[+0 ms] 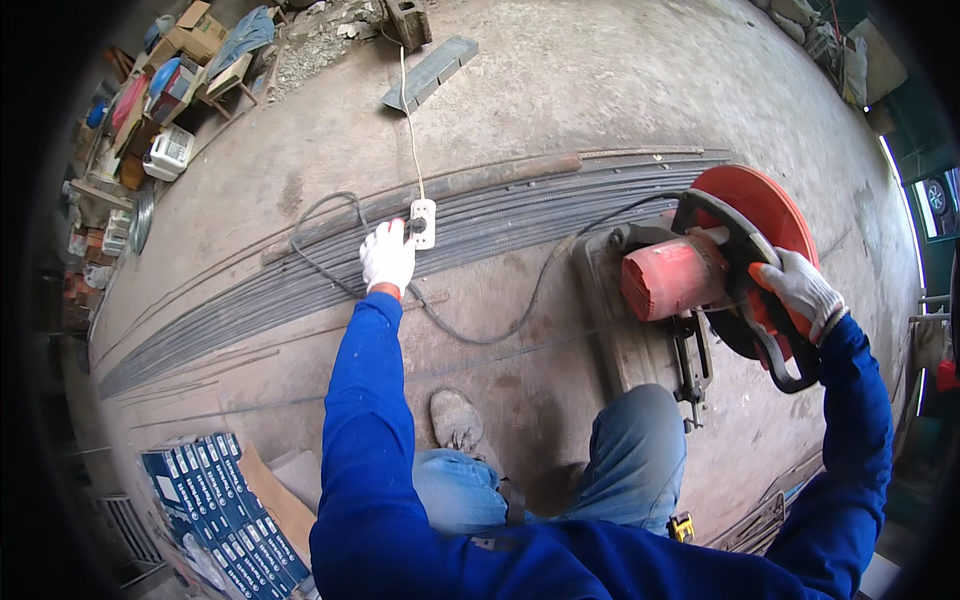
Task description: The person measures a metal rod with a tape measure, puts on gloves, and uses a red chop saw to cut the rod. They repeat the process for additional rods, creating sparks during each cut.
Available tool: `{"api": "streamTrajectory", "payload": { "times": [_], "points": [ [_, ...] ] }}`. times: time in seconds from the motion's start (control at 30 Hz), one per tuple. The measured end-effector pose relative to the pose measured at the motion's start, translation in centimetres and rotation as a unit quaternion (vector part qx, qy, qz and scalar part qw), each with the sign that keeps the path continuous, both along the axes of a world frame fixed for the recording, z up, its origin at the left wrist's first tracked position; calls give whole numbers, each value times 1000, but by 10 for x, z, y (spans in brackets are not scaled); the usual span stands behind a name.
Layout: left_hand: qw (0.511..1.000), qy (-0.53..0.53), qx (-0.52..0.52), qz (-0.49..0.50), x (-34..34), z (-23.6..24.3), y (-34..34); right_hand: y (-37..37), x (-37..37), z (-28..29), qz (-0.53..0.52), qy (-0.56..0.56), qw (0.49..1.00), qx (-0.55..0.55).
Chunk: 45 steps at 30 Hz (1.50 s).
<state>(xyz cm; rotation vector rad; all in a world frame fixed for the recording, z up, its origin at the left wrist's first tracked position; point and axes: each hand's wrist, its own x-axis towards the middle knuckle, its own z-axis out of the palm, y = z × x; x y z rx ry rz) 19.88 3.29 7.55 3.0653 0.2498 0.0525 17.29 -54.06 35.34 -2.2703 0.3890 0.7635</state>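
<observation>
My left hand [388,256], in a white knit glove, is closed at a black plug [416,227] that sits in a white power strip [424,236]. The fingers partly cover the plug. A dark cord [470,338] loops over the floor and rods toward a red chop saw [675,275]. My right hand [808,288], gloved with orange on the fingers, grips the saw's black and red handle [785,370]. The saw has a large red disc guard [765,205] and stands on a grey metal base [605,290] to my right.
Long steel rods [240,318] and a rusty pipe [480,182] lie across the floor ahead. A white cable [410,130] runs from the strip to the far side, past a grey metal channel [432,75]. Blue boxes [225,510] stand at the near left; clutter lines the far left.
</observation>
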Motion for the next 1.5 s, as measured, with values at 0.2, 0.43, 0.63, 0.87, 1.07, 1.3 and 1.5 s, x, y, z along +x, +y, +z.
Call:
{"api": "streamTrajectory", "payload": {
  "times": [0.2,0.43,0.63,0.87,1.07,1.3,1.5],
  "points": [
    [965,135,-173,144,71,-44,1,13,4,5,-2,3,999,-37],
    [962,264,-46,59,115,-64,41,20,5,11,-44,25,999,-1],
    [952,304,27,36,134,-67,26,25,6,13,-52,32,998,-3],
    [918,390,44,59,155,-100,-13,30,7,17,-74,45,996,-20],
    [936,348,41,-20,139,-83,2,24,5,10,-71,22,997,-3],
    [947,320,12,2,134,-82,19,26,4,10,-81,24,996,-2],
    [954,297,26,-17,120,-68,17,29,5,11,-77,21,997,-1]
  ]
}}
